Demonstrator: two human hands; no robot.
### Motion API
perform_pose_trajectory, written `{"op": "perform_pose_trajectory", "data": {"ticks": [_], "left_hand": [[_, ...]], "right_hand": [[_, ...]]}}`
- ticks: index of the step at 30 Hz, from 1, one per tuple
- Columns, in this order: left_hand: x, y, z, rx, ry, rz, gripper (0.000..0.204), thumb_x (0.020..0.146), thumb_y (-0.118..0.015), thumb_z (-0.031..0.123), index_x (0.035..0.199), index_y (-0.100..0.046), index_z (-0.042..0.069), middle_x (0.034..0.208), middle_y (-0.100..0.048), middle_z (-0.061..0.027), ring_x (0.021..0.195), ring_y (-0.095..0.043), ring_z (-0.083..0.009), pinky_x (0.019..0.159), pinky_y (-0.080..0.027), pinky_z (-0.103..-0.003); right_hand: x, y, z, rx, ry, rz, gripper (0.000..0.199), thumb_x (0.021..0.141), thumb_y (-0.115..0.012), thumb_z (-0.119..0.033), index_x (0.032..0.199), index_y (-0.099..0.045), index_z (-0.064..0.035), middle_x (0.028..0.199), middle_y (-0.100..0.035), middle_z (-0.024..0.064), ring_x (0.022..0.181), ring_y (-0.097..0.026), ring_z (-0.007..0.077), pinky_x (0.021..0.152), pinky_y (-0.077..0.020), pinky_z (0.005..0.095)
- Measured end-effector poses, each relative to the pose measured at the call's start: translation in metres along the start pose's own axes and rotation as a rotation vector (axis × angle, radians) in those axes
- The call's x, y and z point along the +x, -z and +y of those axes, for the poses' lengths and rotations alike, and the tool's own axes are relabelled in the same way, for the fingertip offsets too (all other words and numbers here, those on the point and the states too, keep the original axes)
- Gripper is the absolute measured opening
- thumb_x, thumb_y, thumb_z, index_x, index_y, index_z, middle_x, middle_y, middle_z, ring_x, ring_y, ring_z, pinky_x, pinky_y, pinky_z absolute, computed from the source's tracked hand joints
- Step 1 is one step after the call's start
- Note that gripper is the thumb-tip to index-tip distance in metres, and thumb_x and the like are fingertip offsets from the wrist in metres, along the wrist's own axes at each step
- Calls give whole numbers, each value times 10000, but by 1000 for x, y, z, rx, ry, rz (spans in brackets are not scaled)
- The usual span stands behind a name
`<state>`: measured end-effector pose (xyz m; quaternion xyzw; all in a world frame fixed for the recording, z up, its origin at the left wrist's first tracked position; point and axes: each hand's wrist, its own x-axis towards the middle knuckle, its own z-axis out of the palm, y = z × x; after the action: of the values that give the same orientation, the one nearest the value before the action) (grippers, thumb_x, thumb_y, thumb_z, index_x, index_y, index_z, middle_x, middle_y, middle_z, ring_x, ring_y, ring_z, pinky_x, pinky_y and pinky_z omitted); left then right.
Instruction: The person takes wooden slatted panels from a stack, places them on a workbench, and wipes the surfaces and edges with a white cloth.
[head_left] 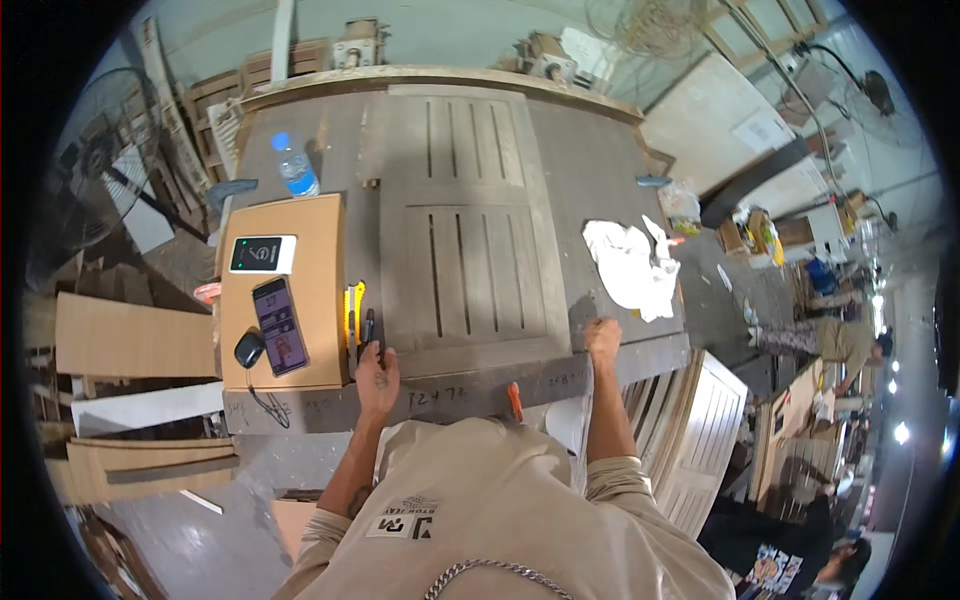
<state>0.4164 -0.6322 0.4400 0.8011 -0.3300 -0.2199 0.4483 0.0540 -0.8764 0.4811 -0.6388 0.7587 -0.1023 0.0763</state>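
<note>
A slatted wooden door panel lies flat in the middle of the worktable. At the table's near edge, left of the panel, my left hand has its fingers closed around the lower end of a black marker. Just beside the marker lies a yellow and black utility knife. My right hand rests curled in a fist on the near edge, right of the panel; nothing shows in it. Farther back on that side is a crumpled white cloth.
A cardboard box on the left bears a white device, a phone and a black case. Behind it stands a water bottle. An orange-handled tool sits at the front edge. Panels lean at right.
</note>
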Motion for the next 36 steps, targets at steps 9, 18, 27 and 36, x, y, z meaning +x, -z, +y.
{"op": "perform_pose_trajectory", "data": {"ticks": [9,18,27,36], "left_hand": [[0,-44,-6,47,-22,3,683,893,-620,331,1324,-384,-142,1251,-531,-333,1200,-510,-430,1020,-399,-408],[59,4,23,-296,685,-320,267,844,-707,284,917,-601,50,808,-580,-58,688,-570,-145,610,-470,-287],[34,128,176,-298,30,-273,342,807,-739,215,556,-531,113,560,-428,74,515,-371,-38,506,-296,-208],[-69,177,311,-78,-342,-265,381,713,-732,6,535,-403,72,548,-382,75,548,-335,-36,524,-265,-218]], "right_hand": [[-40,-15,-10,166,-52,34,239,820,-611,-223,797,-698,-1,821,-659,251,814,-655,419,732,-529,482],[-60,-12,-37,228,46,-8,424,881,-563,-324,1156,-501,-8,976,-635,300,923,-624,463,798,-505,518],[-117,74,-33,274,173,-168,444,898,-542,-344,1144,-534,26,879,-654,283,851,-638,454,753,-502,520],[-282,27,-47,823,39,-655,504,911,-610,-328,1269,-484,3,1066,-644,223,1015,-639,308,864,-495,353]]}}
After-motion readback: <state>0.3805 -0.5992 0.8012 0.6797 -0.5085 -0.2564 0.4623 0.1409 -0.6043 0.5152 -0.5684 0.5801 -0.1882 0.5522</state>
